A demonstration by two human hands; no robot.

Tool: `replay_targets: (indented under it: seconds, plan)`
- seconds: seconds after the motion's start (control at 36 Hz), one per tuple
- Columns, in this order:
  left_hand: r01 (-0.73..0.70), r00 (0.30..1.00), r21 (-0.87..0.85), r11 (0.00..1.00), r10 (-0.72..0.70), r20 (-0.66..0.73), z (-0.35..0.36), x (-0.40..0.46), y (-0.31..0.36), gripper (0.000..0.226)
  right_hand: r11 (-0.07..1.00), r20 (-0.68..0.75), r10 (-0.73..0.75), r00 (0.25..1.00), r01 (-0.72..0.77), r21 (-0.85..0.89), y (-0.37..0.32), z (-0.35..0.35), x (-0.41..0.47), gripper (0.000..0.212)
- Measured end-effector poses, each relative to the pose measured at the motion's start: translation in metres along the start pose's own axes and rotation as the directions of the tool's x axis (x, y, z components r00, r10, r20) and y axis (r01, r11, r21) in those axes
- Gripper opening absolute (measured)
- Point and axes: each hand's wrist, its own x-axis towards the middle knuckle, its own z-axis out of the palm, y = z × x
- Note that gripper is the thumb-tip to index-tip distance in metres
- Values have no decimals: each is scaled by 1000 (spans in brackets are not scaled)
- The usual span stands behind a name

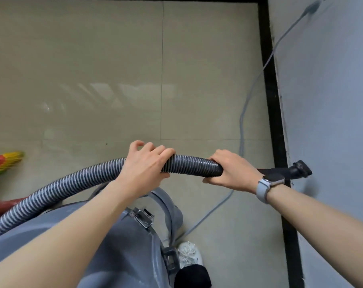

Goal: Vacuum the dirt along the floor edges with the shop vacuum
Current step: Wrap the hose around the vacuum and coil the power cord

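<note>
Grey ribbed plastic hose [189, 164] arcs from the grey shop vacuum drum [118, 246] toward the floor's right edge, where its black nozzle [299, 170] meets the black skirting strip [274, 121]. The left hand [143, 165] wraps the hose mid-span; the right hand [232, 171] clamps its smooth black end. It looks light, springy and bendy, so gripping near the stiff end seems best for steering.

Soft, even indoor light falls on the glossy floor tiles [114, 80], which carry a pale streaked glare at centre, while shadows stay faint, edges bow from wide-angle distortion, and the broom [4, 163] at left is blurred.
</note>
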Motion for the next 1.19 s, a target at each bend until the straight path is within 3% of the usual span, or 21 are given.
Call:
replay_targets:
  seconds: [0.14, 0.31, 0.5, 0.61, 0.67, 0.75, 0.83, 0.89, 0.97, 1.03, 1.11, 1.19]
  plan:
    - [-42, 985, -32, 999, 36, -170, 2, -20, 11, 61, 987, 263, 111, 959, -138, 87, -11, -10, -30, 40]
    - [-19, 977, -101, 995, -3, -212, -10, -33, 19, 68, 995, 437, 78, 896, -96, 19, -25, -29, -54, 50]
    - [76, 956, -92, 993, -98, -275, -33, -56, 28, 67, 996, 237, 90, 967, -93, 2, -58, -27, -104, 44]
    - [209, 963, -157, 965, -231, -140, -52, -86, 52, 82, 978, 74, 94, 993, -78, -192, -82, -24, -141, 45]
    - [280, 948, -240, 929, -308, -84, -60, -107, 72, 80, 971, -1, 98, 995, -96, -219, -97, -22, -157, 46]
    - [280, 919, -470, 837, -376, -123, -73, -147, 107, 72, 964, -113, 180, 977, -198, -178, -119, -20, -179, 49]
    - [203, 902, -736, 646, -416, -117, -77, -193, 150, 62, 950, -174, 269, 947, -291, -112, -142, -13, -195, 52]
    - [200, 895, -827, 525, -441, -64, -73, -225, 182, 54, 941, -183, 317, 931, -333, -64, -157, -8, -203, 53]
    - [216, 914, -898, 384, -402, 48, -57, -263, 227, 49, 932, -170, 361, 917, -361, 33, -171, -5, -211, 51]
    - [296, 926, -908, 298, -324, 195, -40, -278, 249, 58, 933, -156, 358, 921, -348, 89, -178, -3, -215, 44]
    - [412, 892, -895, 173, -279, 357, -20, -286, 264, 72, 931, -143, 350, 926, -328, 159, -189, 4, -222, 39]
    - [445, 855, -895, -16, -289, 431, -10, -282, 269, 78, 910, -130, 350, 928, -304, 281, -197, 14, -227, 39]
